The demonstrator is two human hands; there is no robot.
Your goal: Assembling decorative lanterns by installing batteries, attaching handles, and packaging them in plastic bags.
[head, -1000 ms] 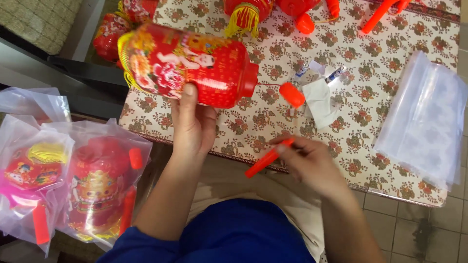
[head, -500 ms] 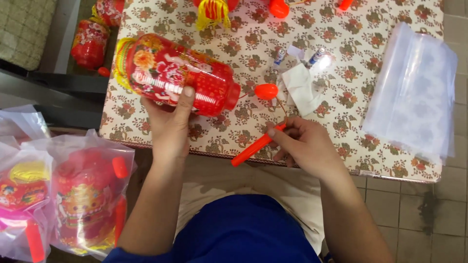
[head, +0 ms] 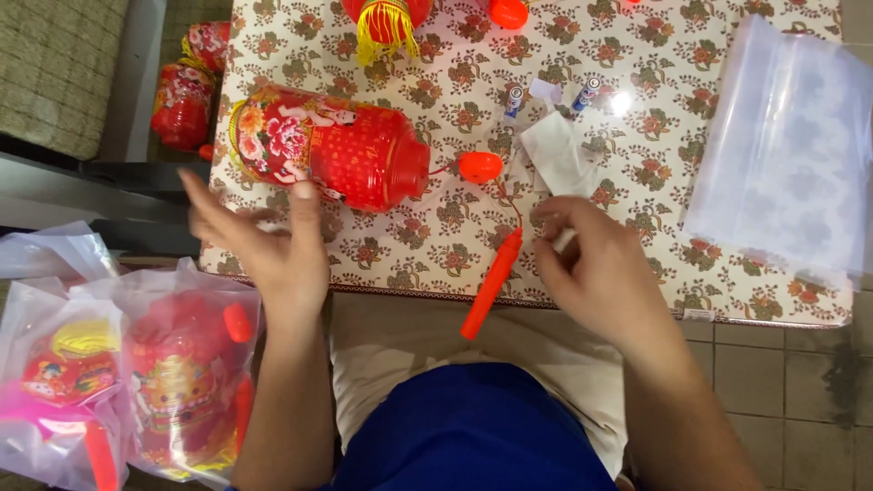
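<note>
A red cylinder lantern with flower prints lies on its side on the floral table. My left hand is just below it with fingers spread; the thumb reaches the lantern's lower edge and the hand holds nothing. An orange stick handle lies across the table's front edge. A thin wire joins it to an orange cap. To the right of the stick, my right hand has its fingers curled on a small white object.
Two small batteries and a white paper lie behind my right hand. An empty clear plastic bag covers the table's right side. Bagged lanterns sit at lower left, more lanterns beyond the table's left edge.
My right hand has let go of the orange stick, which now lies on the table edge, and has picked up a small white object. My left hand has come off the lantern and spread.
</note>
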